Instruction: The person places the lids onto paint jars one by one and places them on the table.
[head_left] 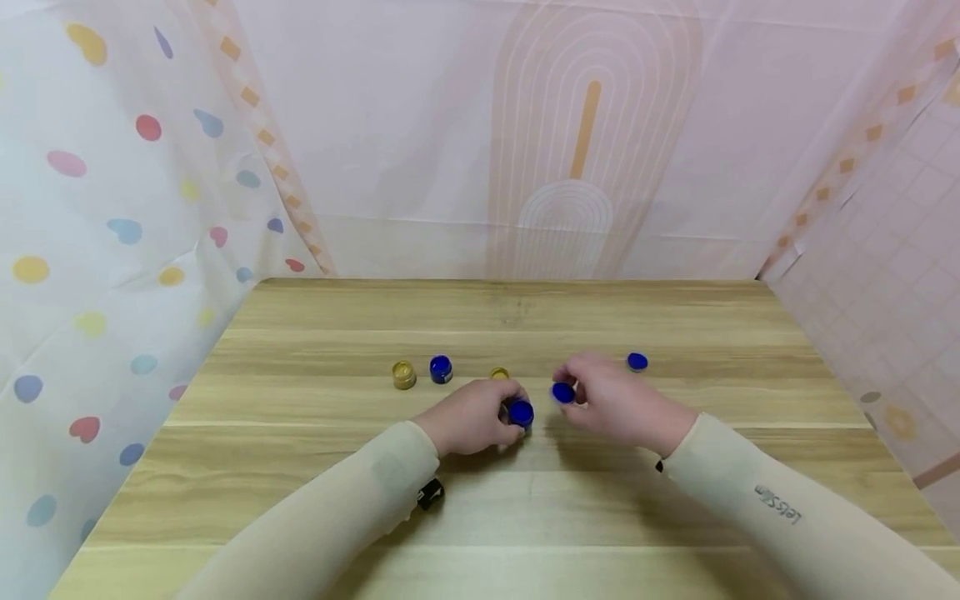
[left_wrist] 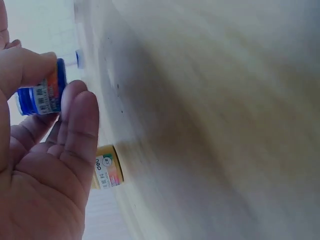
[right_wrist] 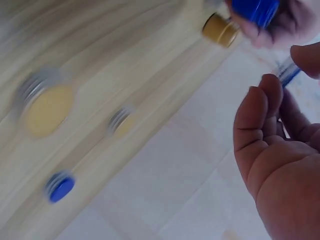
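Pale wood-grain tabletop (head_left: 540, 517), far edge against pinkish-white back sheet (head_left: 390, 125). Beige concentric-arch print (head_left: 543, 125) on back sheet, slightly tilted orange bar (head_left: 586, 129) inside. Left: creased white sheet (head_left: 112, 292) with multicoloured dots, hearts, teardrops. Orange-diamond border strips (head_left: 266, 136) down both back corners. Right: pale sheet (head_left: 892, 250), faint square grid. Light bright, soft.

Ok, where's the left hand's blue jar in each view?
Head: blue jar, below and slightly right of centre.
Left wrist: blue jar, near the left edge, above mid-height.
Right wrist: blue jar, upper right, cut by the top edge.
Shared landmark: the left hand holding it.
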